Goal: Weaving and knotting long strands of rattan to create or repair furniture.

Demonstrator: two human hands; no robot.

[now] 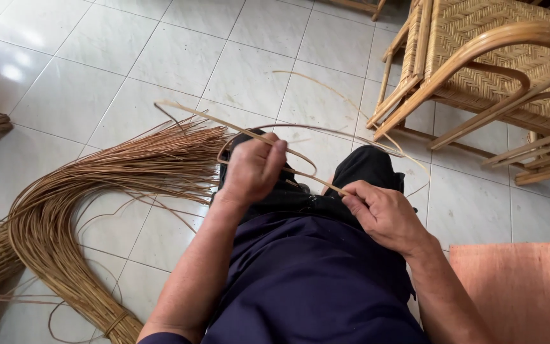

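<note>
A pale tiled floor carries a curved rattan strand bundle left, a woven rattan chair far right, and an orange mat near right.

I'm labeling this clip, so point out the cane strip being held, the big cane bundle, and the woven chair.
cane strip [313,176], head view, stretch between the hands
cane bundle [84,185], head view, curved middle
woven chair [479,38], head view, woven seat

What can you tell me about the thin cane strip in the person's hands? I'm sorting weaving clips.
The cane strip is a long, thin, pale tan strand, flat and flexible. It runs between the left hand and the right hand, both pinching it above the lap. Past the left hand it loops and curves; its free ends arc over the tiled floor.
</note>
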